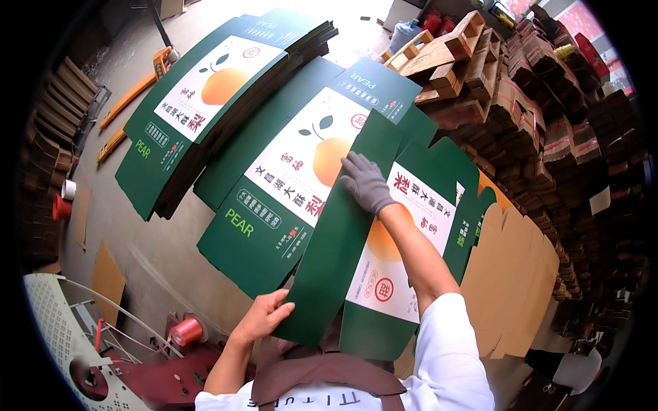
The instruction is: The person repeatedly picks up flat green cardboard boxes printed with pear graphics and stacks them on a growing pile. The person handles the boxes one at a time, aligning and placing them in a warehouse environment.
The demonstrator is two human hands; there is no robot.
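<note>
Left of the flat green carton (343, 226) the person is handling, a red spool (186, 331) sits low by the strapping machine (62, 349), and the bare left hand (264, 316) pinches the carton's near corner, fingers curled round its edge. The gloved right hand (367, 181) lies open, palm down, on the carton's far end. Right of the carton stand plain brown sheets (514, 274).

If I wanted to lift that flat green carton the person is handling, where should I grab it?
Probably by its two free ends, as the person does. The flat green carton is a long, thin, floppy sheet. The bare left hand pinches the near corner from the left edge, while the gloved right hand presses the far end. Gripping at one point would likely let it sag or crease.
</note>
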